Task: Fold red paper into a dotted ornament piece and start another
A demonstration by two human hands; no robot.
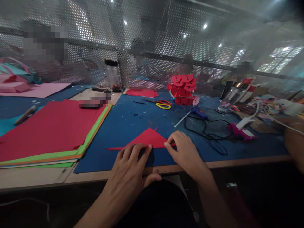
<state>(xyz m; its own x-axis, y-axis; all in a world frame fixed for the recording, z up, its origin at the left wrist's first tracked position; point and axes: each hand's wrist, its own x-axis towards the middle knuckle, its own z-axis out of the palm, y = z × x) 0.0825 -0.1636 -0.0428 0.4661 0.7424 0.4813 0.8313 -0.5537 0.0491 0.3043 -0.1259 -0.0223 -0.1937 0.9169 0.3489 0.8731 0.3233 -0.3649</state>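
A red sheet of paper point(149, 138), folded to a triangle with a long narrow lower edge, lies on the blue work surface in front of me. My left hand point(131, 166) rests over its lower edge, fingertips pressing the paper and thumb held out apart near the table's edge. At the right corner, my right hand point(182, 148) pinches the paper between thumb and forefinger. Part of the lower edge is hidden under the left fingers. Beyond the paper lie small black dots point(136, 114) and scissors point(163, 104) with yellow and red handles.
Left is a stack of coloured paper point(47, 126), red on top. A blue glue gun point(199, 112) with a black cord and a magenta power strip point(242, 131) lie right. A red paper construction point(182, 90) and clear jars point(112, 74) stand behind, before a perforated metal screen point(154, 41).
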